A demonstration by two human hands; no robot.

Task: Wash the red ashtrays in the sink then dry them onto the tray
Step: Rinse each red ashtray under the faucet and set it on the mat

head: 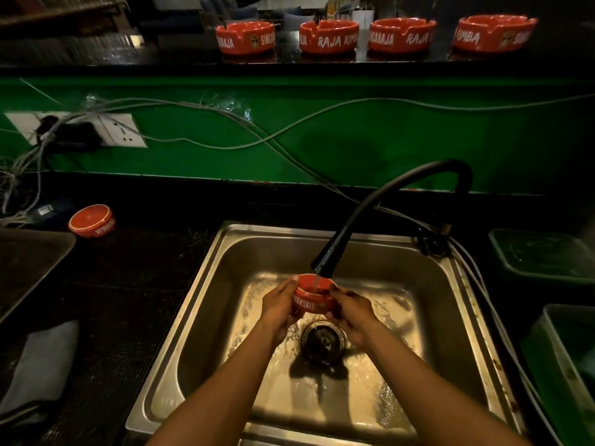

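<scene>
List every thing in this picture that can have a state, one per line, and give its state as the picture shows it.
Tap: running.
Ashtray in hands: upright under the stream, being rinsed.
Left hand: grips the ashtray.
Right hand: grips the ashtray.
Sink: wet, drain unplugged.
Ashtray on counter: upside down, beside the tray.
Tray: no ashtray on its visible part.
Four ashtrays on shelf: upright, in a row.

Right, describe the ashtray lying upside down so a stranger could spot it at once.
Start at the steel sink and look left along the black counter. Just beyond the dark tray's far corner lies a lone red ashtray. It alone is flipped base-up, its lettering upside down.
</scene>
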